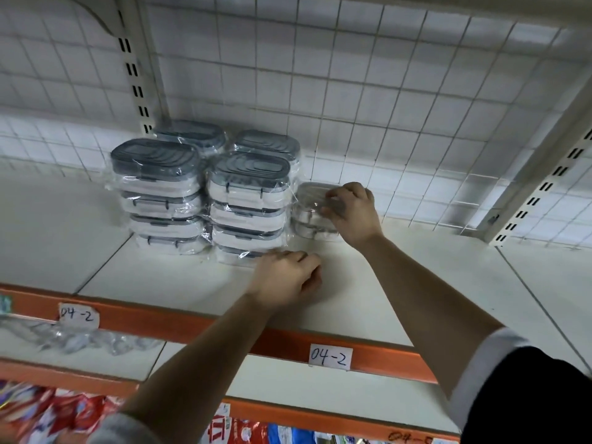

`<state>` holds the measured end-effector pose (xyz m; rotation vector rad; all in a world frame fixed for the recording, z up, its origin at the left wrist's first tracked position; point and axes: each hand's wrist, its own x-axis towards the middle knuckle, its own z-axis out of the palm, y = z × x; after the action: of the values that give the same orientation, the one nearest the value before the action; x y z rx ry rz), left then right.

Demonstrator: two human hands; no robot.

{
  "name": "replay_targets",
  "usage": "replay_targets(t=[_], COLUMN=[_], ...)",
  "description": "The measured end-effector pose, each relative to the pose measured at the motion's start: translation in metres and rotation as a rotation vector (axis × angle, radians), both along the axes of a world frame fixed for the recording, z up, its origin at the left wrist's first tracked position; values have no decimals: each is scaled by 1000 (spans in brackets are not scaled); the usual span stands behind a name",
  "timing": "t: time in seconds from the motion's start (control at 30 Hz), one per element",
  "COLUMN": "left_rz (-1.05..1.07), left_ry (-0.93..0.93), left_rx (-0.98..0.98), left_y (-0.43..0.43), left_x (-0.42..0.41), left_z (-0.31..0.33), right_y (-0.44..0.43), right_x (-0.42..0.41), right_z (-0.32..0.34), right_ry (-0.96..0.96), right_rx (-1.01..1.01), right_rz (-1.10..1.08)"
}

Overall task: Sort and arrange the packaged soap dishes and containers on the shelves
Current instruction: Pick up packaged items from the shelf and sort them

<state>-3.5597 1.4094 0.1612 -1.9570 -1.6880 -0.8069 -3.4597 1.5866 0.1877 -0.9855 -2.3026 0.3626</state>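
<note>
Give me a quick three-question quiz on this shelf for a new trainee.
1. True or false: the right hand is on the tallest stack.
2. The label on the orange shelf edge reads: A) 04-2 B) 02-4 C) 40-2.
3. What colour are the box lids?
Key: 1 false, it is on the short stack at the right; 2 A; 3 grey.
</note>
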Motion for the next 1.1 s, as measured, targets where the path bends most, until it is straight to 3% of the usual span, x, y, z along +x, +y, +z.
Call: replay_targets(t=[0.23, 0.53, 0.9, 1.1], left_rz=[49, 113, 21, 8], left_ry=[-15, 6, -85, -86], left_rx=[-95, -127, -207, -248], left_y=[-4, -19, -62, -97], left_x=[3, 18, 173, 255], left_z=[1, 11, -2, -33], right_y=[-15, -53, -127, -164], right_x=[20, 108, 266, 352], right_z=[2, -1, -19, -45], right_ry=[-207, -126, -95, -10], right_rx=[63, 19, 37, 202], right_rz=[-16, -68, -89, -108])
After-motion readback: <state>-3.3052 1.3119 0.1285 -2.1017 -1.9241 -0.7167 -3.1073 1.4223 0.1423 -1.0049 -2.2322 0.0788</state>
